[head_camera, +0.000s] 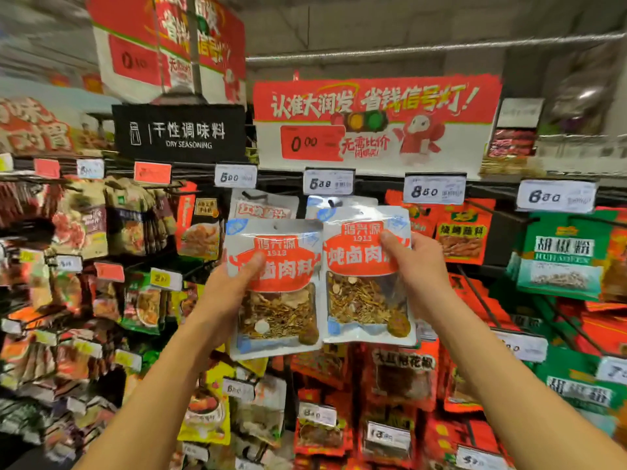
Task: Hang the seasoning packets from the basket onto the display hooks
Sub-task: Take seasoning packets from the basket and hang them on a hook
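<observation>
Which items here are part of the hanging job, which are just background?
Job:
left hand holding left stew-spice packet
right hand holding right stew-spice packet
5.88 price tag marking the hook row

Background:
dry seasoning sign
red promo banner
green pepper-powder packets

Your way to the top hooks was crowded: hanging packets [264, 206] and price tags [328, 182] blocked them, no gaps between.
</observation>
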{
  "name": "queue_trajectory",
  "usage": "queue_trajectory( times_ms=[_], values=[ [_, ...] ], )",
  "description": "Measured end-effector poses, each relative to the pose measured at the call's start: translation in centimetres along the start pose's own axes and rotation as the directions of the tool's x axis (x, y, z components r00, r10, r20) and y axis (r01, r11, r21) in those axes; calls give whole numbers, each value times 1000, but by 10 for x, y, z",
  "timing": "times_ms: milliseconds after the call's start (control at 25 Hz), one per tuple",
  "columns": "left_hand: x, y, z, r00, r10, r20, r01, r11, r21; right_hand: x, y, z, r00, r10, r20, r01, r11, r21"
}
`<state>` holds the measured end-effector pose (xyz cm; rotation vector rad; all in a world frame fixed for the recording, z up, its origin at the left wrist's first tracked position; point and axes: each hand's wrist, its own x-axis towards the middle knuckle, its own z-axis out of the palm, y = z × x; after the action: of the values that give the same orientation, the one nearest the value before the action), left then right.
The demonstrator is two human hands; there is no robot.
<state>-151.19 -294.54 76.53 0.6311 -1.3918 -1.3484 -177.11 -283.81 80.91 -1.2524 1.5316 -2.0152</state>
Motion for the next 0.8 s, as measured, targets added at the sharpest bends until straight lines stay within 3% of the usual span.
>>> queue_trajectory(
  times_ms=[360, 600, 800],
  values=[
    [66, 1, -33, 982, 34, 184, -37, 999, 12, 46, 19, 56, 996, -22, -90, 13, 996, -91],
    [76, -5, -16, 985, 23, 173, -9, 997, -80, 48, 22, 60, 994, 53, -94, -61, 994, -91],
    [84, -2, 10, 985, 22, 171, -13, 999, -53, 48, 24, 65, 985, 75, -155, -97, 985, -143]
  ],
)
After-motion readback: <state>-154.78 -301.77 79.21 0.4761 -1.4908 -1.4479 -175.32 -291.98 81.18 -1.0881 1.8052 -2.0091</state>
